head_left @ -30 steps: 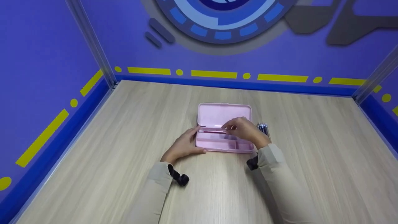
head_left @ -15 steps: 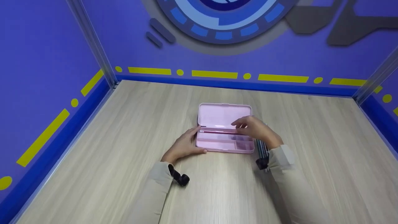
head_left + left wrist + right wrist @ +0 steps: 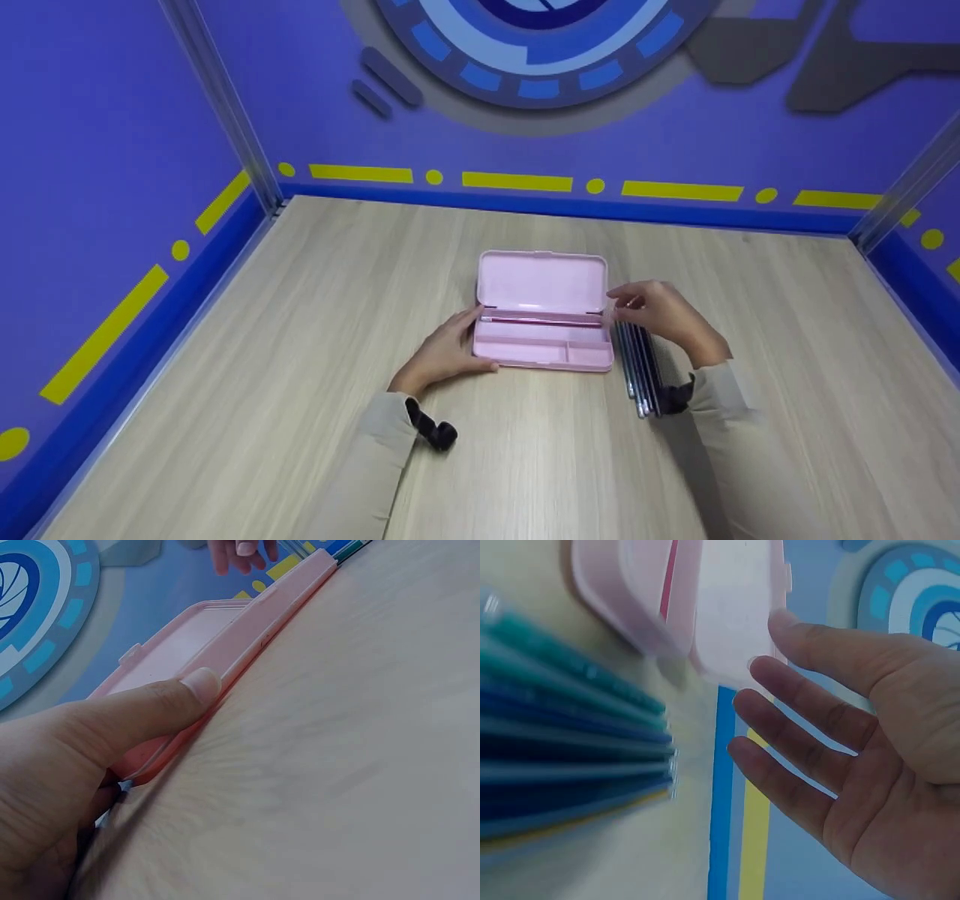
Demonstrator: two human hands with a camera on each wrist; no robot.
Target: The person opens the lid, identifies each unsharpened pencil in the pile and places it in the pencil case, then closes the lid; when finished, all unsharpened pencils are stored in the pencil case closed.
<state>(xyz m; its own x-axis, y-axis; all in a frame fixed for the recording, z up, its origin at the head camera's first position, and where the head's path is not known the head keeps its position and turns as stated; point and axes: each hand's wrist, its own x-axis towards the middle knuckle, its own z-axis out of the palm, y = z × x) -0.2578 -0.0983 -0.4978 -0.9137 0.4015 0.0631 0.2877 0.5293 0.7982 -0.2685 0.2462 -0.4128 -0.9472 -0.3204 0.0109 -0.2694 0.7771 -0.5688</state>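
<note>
A pink pencil case lies with its lid up at the middle of the table; a dark red pencil rests in its back slot. My left hand grips the case's left end, and the left wrist view shows its thumb pressed on the front wall. Beyond the case's right end, my right hand hovers over the upper ends of several pencils. In the right wrist view its fingers are spread and relaxed, holding nothing, beside the green, blue and dark pencils.
The wooden table carries the case and the pencil bundle. A blue wall with yellow marks rises behind it, and another wall stands at the left. A black strap hangs at the left wrist.
My right hand has drawn away from the case's back slot, moving right to the pencil bundle, leaving the red pencil in the slot. My left hand stays on the case's left end.
</note>
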